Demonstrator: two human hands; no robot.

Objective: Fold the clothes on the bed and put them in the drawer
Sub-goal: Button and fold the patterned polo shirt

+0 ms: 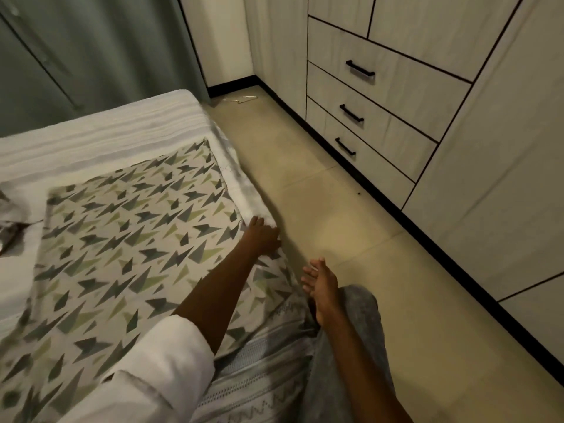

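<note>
A patterned cloth [128, 227] with green and grey arrow shapes lies spread flat on the white bed [100, 129]. My left hand [262, 236] rests at the cloth's right edge, near the side of the bed; its fingertips are hidden, so whether it grips the fabric is unclear. My right hand [320, 282] hovers open beside the bed, palm turned up, fingers straight, holding nothing. Three shut drawers [381, 117] with black handles sit in the wardrobe to the right. More crumpled clothing [12, 230] shows at the left edge.
A beige tiled floor [335, 209] runs between the bed and the wardrobe. A wire hanger [241, 99] lies on the floor in the far corner. Grey-green curtains [91, 47] hang behind the bed. A striped cloth [259, 361] and my grey trouser leg [360, 315] are in the foreground.
</note>
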